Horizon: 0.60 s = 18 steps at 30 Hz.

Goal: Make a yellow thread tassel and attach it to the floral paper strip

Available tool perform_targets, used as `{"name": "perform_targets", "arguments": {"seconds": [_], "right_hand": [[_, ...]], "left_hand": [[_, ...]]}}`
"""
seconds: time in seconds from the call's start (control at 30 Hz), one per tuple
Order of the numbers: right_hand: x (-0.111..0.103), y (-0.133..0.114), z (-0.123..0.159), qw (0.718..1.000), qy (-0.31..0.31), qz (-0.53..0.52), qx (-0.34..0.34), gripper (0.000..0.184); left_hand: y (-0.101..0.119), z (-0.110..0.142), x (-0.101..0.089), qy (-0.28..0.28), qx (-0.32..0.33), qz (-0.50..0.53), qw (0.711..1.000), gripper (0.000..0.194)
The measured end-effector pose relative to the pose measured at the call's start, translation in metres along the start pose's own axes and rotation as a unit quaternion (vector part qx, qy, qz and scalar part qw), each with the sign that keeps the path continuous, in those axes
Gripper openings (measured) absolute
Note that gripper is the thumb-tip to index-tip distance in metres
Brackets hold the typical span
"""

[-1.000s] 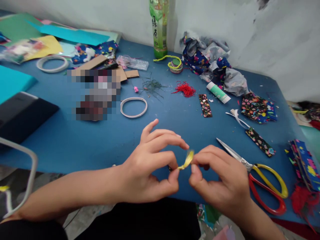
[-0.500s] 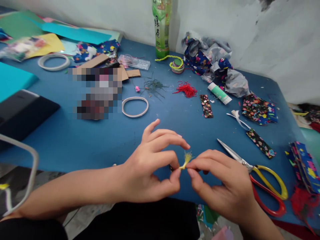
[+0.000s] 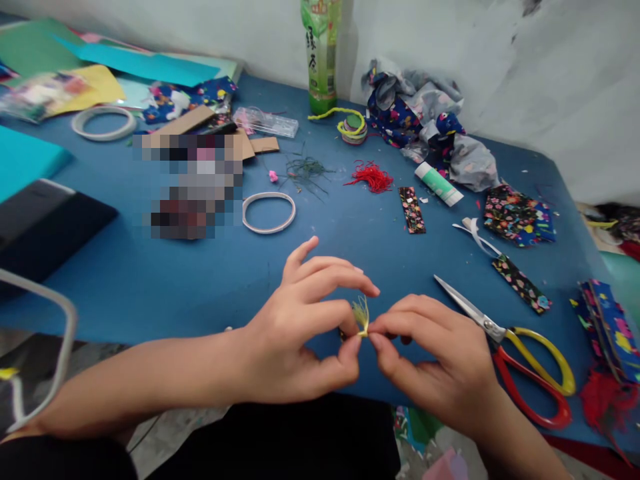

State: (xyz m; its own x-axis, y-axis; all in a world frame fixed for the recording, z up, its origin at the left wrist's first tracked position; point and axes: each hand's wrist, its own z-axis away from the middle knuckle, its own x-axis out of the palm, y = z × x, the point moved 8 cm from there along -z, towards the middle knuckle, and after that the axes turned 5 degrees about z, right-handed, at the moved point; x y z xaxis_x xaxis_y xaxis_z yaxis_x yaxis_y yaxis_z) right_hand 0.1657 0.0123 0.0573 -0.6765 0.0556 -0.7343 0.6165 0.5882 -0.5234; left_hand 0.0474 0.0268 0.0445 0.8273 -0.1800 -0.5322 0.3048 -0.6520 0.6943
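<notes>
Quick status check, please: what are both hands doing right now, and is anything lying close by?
Left hand and right hand both pinch a small yellow thread tuft over the blue table. Scissors lie just beside the right hand, untouched.

Frayed, fibrous yellow thread tuft (image 3: pixel 361 315), matt blue table top (image 3: pixel 150 267), shiny metal scissors with glossy red and yellow plastic handles (image 3: pixel 510 347), loose red thread bundle (image 3: pixel 371 177), printed floral cloth scraps (image 3: pixel 517 215), glossy green plastic bottle (image 3: pixel 321 57).

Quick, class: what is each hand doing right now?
Left hand: closed, pinching the yellow thread tuft.
Right hand: closed, pinching the same tuft.
</notes>
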Motion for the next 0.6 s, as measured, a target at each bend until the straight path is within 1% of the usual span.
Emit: {"name": "perform_targets", "arguments": {"seconds": [0.23,0.37,0.53,0.6], "right_hand": [[0.004,-0.006,0.003,0.997,0.019,0.059,-0.048,0.009],[0.003,-0.005,0.003,0.993,0.031,0.098,-0.051,0.010],[-0.005,-0.004,0.002,0.995,0.046,0.077,-0.033,0.011],[-0.007,-0.004,0.001,0.997,0.038,0.059,-0.025,0.011]], "left_hand": [[0.000,0.000,0.001,-0.013,-0.001,0.000,1.000,0.011],[0.001,0.000,0.001,-0.009,0.000,-0.004,1.000,0.011],[0.001,0.000,0.001,-0.009,0.002,-0.003,1.000,0.011],[0.000,0.000,0.001,-0.008,0.000,0.001,1.000,0.011]]}}
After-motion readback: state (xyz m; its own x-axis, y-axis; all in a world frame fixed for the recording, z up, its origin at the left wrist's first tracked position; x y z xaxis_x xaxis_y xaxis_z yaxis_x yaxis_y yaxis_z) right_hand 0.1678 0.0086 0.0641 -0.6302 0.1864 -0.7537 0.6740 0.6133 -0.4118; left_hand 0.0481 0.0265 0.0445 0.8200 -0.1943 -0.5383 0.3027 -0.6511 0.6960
